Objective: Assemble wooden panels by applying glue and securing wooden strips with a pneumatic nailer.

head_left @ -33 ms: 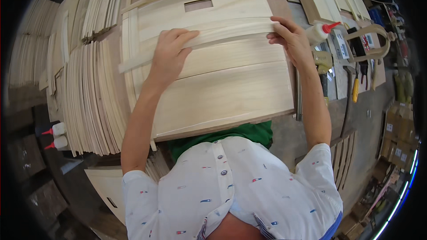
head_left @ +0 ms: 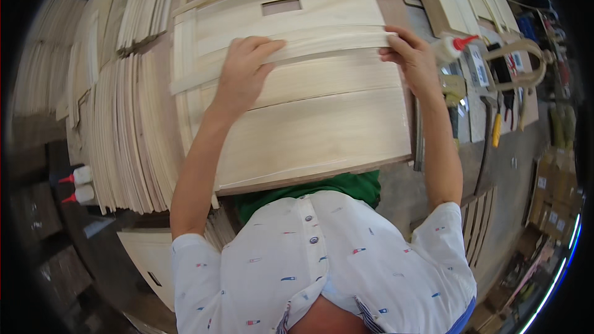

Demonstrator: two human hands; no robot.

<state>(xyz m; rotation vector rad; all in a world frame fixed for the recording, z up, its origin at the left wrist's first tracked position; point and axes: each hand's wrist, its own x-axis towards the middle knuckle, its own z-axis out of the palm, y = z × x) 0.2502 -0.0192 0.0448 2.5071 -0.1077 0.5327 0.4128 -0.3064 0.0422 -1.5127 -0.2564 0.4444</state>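
Observation:
A long pale wooden strip (head_left: pixel 334 41) lies slantwise across a wide light-wood panel (head_left: pixel 322 130) on the bench in front of me. My left hand (head_left: pixel 247 71) is closed over the strip left of its middle, fingers and thumb pointing right. At the strip's right end, my right hand (head_left: pixel 411 55) pinches it between thumb and fingers. Whether the strip rests on the panel or is held just above it, I cannot tell. A rectangular slot (head_left: pixel 281 6) is cut near the panel's far edge. A thin white line, apparently glue, runs along the near edge.
Stacks of thin wooden strips (head_left: pixel 127 136) stand at the left. A white glue bottle with a red tip (head_left: pixel 447 48) is beside my right hand. Farther right are a wooden-framed tool (head_left: pixel 535 65) and a yellow-handled tool (head_left: pixel 497 128). Two red-tipped bottles (head_left: pixel 80 176) sit at the far left.
The view has shifted a little, so the bench appears slightly farther right. Both hands keep their hold on the strip, which has moved very slightly at most.

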